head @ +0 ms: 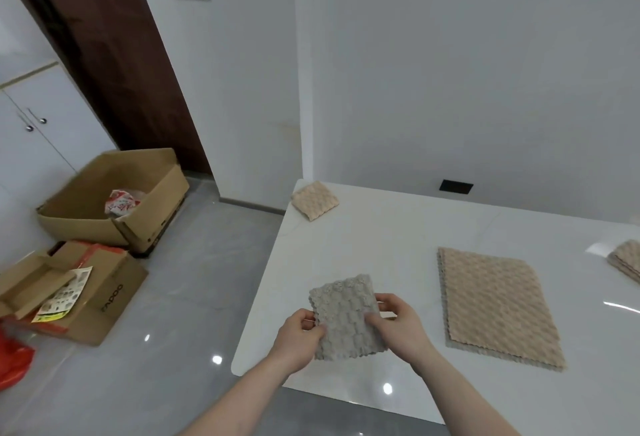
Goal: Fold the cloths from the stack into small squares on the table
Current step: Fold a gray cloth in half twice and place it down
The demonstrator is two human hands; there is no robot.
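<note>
A folded grey textured cloth (346, 314) is held just above the near left part of the white table (381, 245). My left hand (299, 338) pinches its lower left edge and my right hand (398, 323) pinches its right edge. To the right lies the stack of flat beige cloths (498, 307), with a grey layer showing at the bottom edge. A small folded beige square (315, 204) rests at the table's far left corner.
More beige cloth (628, 262) lies at the right edge of the view. Off the table to the left, open cardboard boxes (114, 203) and a flatter box (72, 290) sit on the grey floor. A white wall stands behind the table.
</note>
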